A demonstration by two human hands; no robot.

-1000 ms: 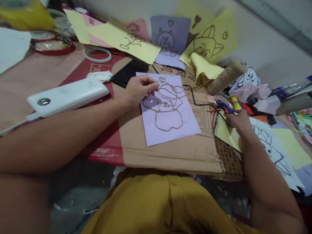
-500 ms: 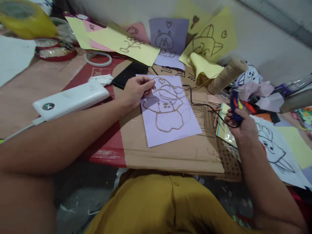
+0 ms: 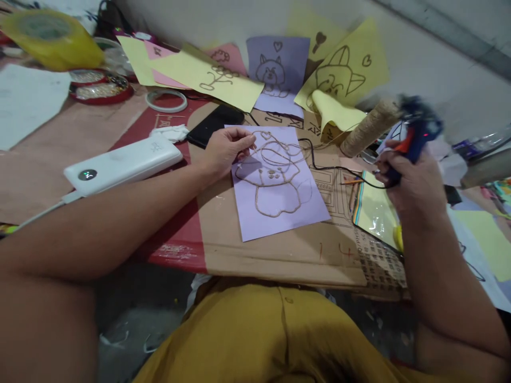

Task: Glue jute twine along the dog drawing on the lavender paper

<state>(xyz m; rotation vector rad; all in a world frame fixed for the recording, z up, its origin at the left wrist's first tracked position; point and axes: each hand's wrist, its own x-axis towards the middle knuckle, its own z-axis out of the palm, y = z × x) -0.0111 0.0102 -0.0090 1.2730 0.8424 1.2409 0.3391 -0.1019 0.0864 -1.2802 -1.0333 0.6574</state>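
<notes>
A purple sheet of paper [image 3: 279,223] lies on the cardboard, its animal drawing outlined in brown twine. Over the sheet's upper left edge, my left hand [image 3: 229,149] pinches the end of the twine [image 3: 275,151], which loops loosely across the paper and runs to the right. On the right, my right hand [image 3: 415,181] is wrapped around a blue and orange hot glue gun [image 3: 419,133] with a small red light, raised above the table and blurred. Its black cord [image 3: 339,169] trails left behind the sheet. A spool of twine [image 3: 369,127] stands tilted near the glue gun.
A white power bank [image 3: 123,165], a black phone [image 3: 215,125] and a roll of tape [image 3: 166,100] lie to the left. Several decorated sheets, one a purple drawing [image 3: 275,66], lean against the wall. A notepad in a clear sleeve [image 3: 375,213] lies beside my right forearm.
My right hand has lifted the glue gun up and turned it upright. My left hand keeps its pinch over the purple sheet, almost unmoved.
</notes>
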